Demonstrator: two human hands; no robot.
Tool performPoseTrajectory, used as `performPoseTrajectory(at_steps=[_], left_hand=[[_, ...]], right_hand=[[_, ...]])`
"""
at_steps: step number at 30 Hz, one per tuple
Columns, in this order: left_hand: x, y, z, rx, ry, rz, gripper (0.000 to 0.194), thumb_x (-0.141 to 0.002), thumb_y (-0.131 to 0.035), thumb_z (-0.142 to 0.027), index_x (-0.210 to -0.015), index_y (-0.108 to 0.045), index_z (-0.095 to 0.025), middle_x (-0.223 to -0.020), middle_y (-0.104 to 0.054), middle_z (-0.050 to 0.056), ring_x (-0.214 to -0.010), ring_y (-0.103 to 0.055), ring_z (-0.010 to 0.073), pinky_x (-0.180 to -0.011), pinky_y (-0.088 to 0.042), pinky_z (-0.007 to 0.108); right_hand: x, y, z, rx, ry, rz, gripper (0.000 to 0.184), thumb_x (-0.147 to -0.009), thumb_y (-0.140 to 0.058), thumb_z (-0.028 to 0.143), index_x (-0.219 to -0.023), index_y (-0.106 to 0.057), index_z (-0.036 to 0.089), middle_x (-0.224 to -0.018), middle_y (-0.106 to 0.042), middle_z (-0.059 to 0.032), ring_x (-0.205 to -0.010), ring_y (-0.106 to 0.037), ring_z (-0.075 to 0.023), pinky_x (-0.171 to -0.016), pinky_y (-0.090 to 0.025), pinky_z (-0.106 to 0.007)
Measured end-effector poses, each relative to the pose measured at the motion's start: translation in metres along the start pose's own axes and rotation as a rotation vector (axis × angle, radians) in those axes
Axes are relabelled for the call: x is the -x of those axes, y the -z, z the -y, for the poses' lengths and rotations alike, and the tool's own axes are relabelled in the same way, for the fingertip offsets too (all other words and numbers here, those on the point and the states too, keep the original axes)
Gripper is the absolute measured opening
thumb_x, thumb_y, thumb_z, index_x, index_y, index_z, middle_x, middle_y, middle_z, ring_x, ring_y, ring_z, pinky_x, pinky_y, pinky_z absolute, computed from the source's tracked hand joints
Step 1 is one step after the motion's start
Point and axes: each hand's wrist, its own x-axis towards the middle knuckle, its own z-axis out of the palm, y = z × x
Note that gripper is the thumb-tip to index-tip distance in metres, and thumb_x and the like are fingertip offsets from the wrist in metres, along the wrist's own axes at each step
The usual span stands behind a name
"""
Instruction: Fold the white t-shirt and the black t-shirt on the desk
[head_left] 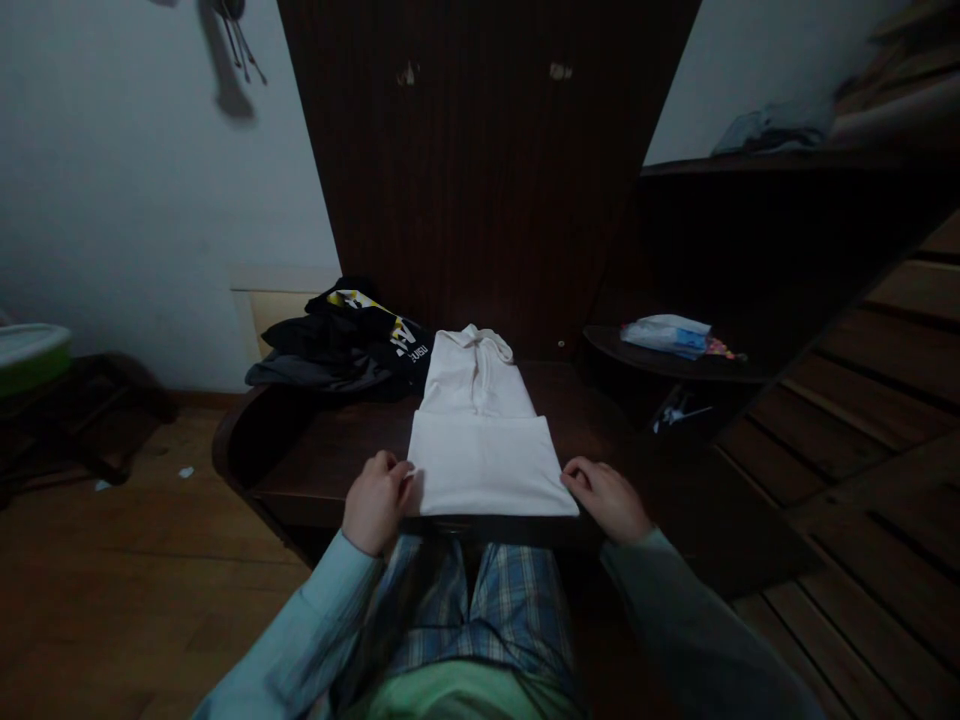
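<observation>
A white collared shirt [480, 430] lies folded on a dark wooden table [315, 460], collar at the far end and the lower part doubled over toward me. My left hand [375, 500] has its fingers curled at the near left corner of the folded shirt. At the near right corner, my right hand [607, 497] pinches the fold's edge. Both arms are in light long sleeves.
A heap of dark clothes [345, 345] with yellow and white print sits at the table's far left. A plastic packet [667, 335] rests on a low dark shelf to the right. Wooden steps [885, 400] rise on the right. A dark wooden door [480, 150] stands behind.
</observation>
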Motion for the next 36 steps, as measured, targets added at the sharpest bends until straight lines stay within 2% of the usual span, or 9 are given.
performPoseTrajectory(at_steps=[2, 4, 6, 9, 12, 14, 20, 36], left_hand=[[-0.027, 0.004, -0.003, -0.008, -0.124, -0.004, 0.023, -0.080, -0.043, -0.024, -0.094, -0.060, -0.020, -0.096, -0.056, 0.007, -0.086, -0.052, 0.0185, -0.076, -0.042, 0.029], [-0.057, -0.005, -0.009, 0.010, -0.236, 0.039, 0.025, -0.082, -0.040, -0.024, -0.098, -0.059, -0.018, -0.100, -0.058, 0.007, -0.093, -0.052, 0.0180, -0.083, -0.041, 0.030], [-0.083, -0.023, -0.015, 0.040, -0.325, 0.097, 0.030, -0.083, -0.040, -0.025, -0.108, -0.053, -0.018, -0.115, -0.054, 0.008, -0.104, -0.049, 0.0180, -0.089, -0.039, 0.031], [-0.104, -0.056, -0.019, 0.026, -0.358, 0.170, 0.043, -0.083, -0.039, -0.035, -0.123, -0.042, -0.018, -0.132, -0.041, 0.009, -0.121, -0.035, 0.0232, -0.097, -0.032, 0.040], [-0.109, -0.079, -0.015, 0.024, -0.319, 0.160, 0.046, -0.085, -0.032, -0.039, -0.127, -0.037, -0.019, -0.135, -0.036, 0.008, -0.125, -0.030, 0.0231, -0.099, -0.028, 0.043], [-0.108, -0.084, -0.012, 0.036, -0.311, 0.155, 0.047, -0.086, -0.030, -0.040, -0.128, -0.036, -0.020, -0.136, -0.035, 0.008, -0.126, -0.028, 0.0227, -0.100, -0.027, 0.042], [-0.107, -0.078, -0.012, 0.068, -0.290, 0.173, 0.050, -0.085, -0.030, -0.045, -0.128, -0.036, -0.021, -0.136, -0.035, 0.008, -0.126, -0.028, 0.0234, -0.100, -0.025, 0.042], [-0.107, -0.079, -0.012, 0.092, -0.281, 0.145, 0.049, -0.084, -0.034, -0.044, -0.125, -0.040, -0.019, -0.133, -0.040, 0.008, -0.124, -0.032, 0.0230, -0.101, -0.025, 0.040]], right_hand=[[-0.023, 0.010, 0.011, 0.011, 0.051, -0.084, 0.021, -0.079, -0.041, 0.034, -0.077, -0.058, 0.021, -0.066, -0.059, -0.0017, -0.069, -0.054, -0.0169, -0.063, -0.039, -0.027], [-0.048, 0.007, 0.023, -0.023, 0.157, -0.079, 0.025, -0.081, -0.038, 0.032, -0.087, -0.059, 0.019, -0.082, -0.063, -0.0055, -0.081, -0.055, -0.0178, -0.074, -0.040, -0.029], [-0.070, -0.008, 0.033, -0.048, 0.250, -0.004, 0.031, -0.082, -0.037, 0.030, -0.103, -0.056, 0.017, -0.104, -0.060, -0.0087, -0.100, -0.051, -0.0185, -0.086, -0.037, -0.032], [-0.088, -0.041, 0.040, 0.017, 0.306, 0.166, 0.048, -0.082, -0.039, 0.036, -0.125, -0.041, 0.015, -0.133, -0.039, -0.0099, -0.123, -0.031, -0.0203, -0.099, -0.025, -0.036], [-0.091, -0.064, 0.038, 0.090, 0.255, 0.257, 0.053, -0.085, -0.031, 0.041, -0.131, -0.031, 0.014, -0.140, -0.028, -0.0083, -0.129, -0.019, -0.0194, -0.104, -0.015, -0.038], [-0.089, -0.069, 0.036, 0.120, 0.239, 0.278, 0.055, -0.087, -0.027, 0.043, -0.133, -0.028, 0.013, -0.141, -0.023, -0.0075, -0.130, -0.015, -0.0182, -0.105, -0.012, -0.037], [-0.088, -0.066, 0.036, 0.156, 0.240, 0.296, 0.059, -0.086, -0.023, 0.047, -0.135, -0.024, 0.014, -0.142, -0.019, -0.0068, -0.131, -0.013, -0.0174, -0.105, -0.011, -0.037], [-0.088, -0.068, 0.036, 0.147, 0.247, 0.245, 0.057, -0.086, -0.026, 0.046, -0.133, -0.028, 0.014, -0.140, -0.026, -0.0077, -0.129, -0.020, -0.0192, -0.104, -0.013, -0.037]])
